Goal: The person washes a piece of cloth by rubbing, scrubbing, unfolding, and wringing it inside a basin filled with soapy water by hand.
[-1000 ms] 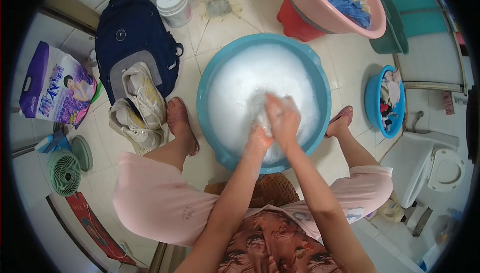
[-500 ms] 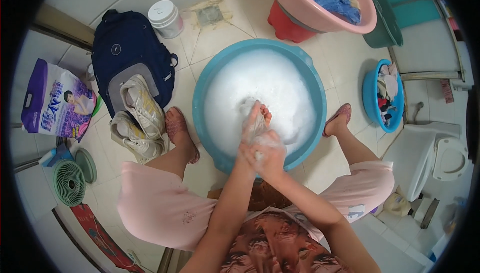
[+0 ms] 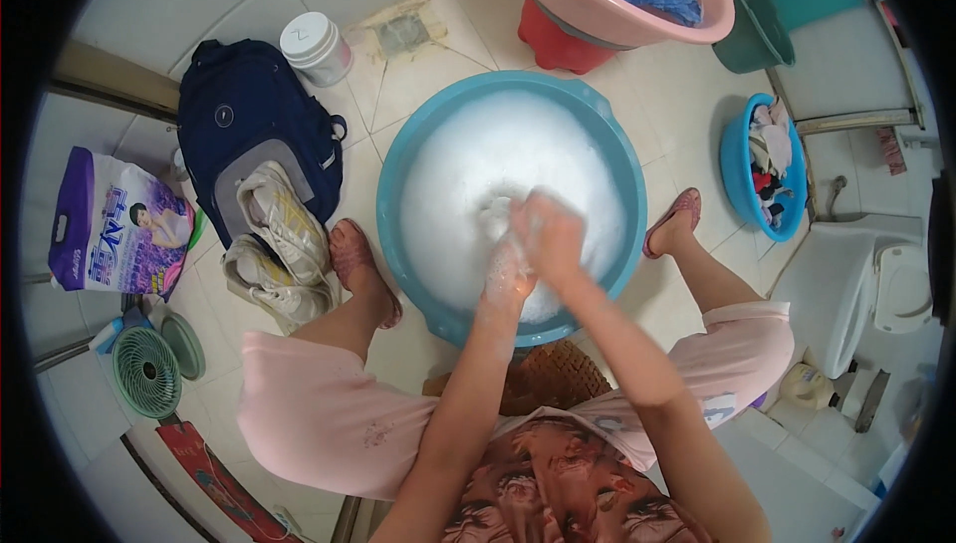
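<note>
A large blue basin on the floor between my feet is filled with thick white suds. Over its near half, my left hand is wet and foamy, with its fingers mostly hidden behind the right hand and the foam. My right hand lies across the left one, touching it, its fingers curled and smeared by motion. Just beyond the hands a white foamy lump shows in the suds. Whether it is cloth or only foam I cannot make out.
To the left are a navy backpack, dirty white sneakers, a purple detergent bag, a white tub and a green fan. A pink basin of clothes, a smaller blue basin and a toilet stand right.
My right hand has moved from the left wrist area up and forward over the left fingers. The left fingers, stretched forward before, are now covered. The view has shifted slightly.
</note>
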### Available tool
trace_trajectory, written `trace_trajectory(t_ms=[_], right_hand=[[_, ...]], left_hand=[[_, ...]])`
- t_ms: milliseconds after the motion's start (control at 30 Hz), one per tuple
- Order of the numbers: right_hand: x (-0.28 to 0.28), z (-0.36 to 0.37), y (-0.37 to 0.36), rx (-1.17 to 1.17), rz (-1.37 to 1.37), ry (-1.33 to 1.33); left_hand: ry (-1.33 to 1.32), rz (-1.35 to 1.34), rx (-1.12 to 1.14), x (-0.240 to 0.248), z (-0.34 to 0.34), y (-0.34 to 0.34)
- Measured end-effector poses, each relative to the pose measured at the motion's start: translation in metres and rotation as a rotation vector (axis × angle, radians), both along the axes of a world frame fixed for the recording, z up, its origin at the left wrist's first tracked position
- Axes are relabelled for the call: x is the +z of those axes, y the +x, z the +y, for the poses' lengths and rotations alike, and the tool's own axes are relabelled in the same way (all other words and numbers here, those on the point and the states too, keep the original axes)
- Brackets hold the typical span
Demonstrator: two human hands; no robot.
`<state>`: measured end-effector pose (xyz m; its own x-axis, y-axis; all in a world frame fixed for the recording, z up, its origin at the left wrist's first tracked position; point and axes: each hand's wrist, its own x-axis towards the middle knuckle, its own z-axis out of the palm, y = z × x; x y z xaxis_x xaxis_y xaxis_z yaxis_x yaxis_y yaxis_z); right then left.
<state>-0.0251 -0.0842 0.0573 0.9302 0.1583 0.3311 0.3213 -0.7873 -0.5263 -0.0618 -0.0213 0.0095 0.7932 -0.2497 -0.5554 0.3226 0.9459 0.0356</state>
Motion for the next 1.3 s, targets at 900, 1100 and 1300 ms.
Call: trace_trajectory(t_ms=[900, 1100, 1300], right_hand=[[0.007, -0.014, -0.002, -0.197, 0.344, 0.066], [0.025, 0.012, -0.074, 0.172, 0.235, 0.084], [0.002, -0.005, -0.001, -0.167, 0.455, 0.179]], left_hand=[[0.189, 0.039, -0.114, -0.005, -0.011, -0.005], [0.03, -0.061, -0.014, -0.065, 0.025, -0.016], [0.616, -0.214, -0.146, -0.006, -0.005, -0.006]])
